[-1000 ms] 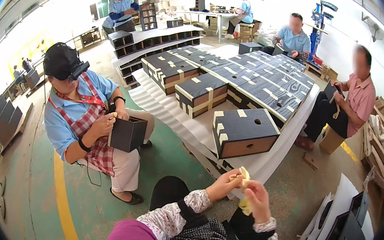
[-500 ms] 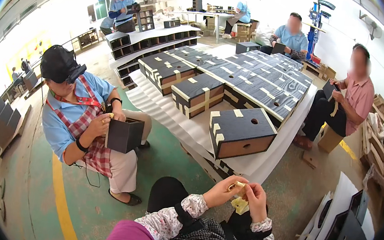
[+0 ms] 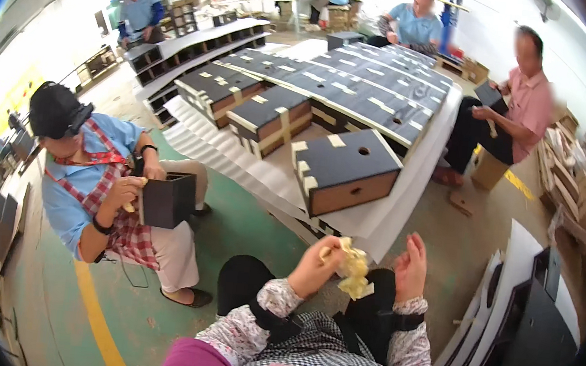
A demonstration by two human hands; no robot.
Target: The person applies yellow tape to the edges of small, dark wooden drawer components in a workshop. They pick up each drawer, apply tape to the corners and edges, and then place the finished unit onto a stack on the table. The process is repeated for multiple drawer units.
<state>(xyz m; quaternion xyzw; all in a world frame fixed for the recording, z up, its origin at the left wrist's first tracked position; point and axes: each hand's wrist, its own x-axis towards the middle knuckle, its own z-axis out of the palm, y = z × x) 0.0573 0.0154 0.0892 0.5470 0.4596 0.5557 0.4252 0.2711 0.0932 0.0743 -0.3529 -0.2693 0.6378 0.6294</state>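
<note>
Crumpled strips of pale yellow masking tape [image 3: 354, 269] hang from my left hand [image 3: 314, 266], whose fingers are closed on them. To the right, my right hand [image 3: 410, 268] is raised, fingers stretched, apart from the tape and holding nothing. Both are above my lap. Just beyond them, a black box [image 3: 348, 172] with a round hole in its top and bits of tape along its edges sits at the near corner of the table.
Several taped black boxes [image 3: 272, 111] cover the foam-lined table [image 3: 231, 161]. A co-worker on the left holds a black box [image 3: 167, 200]; another at right holds a dark piece [image 3: 491, 97]. Dark panels with white foam sheets [image 3: 511, 277] stand at my right.
My hands were together at the tape. Now they are apart, with the tape in my left hand and my right hand opened. The view has shifted, so the table appears farther left and higher.
</note>
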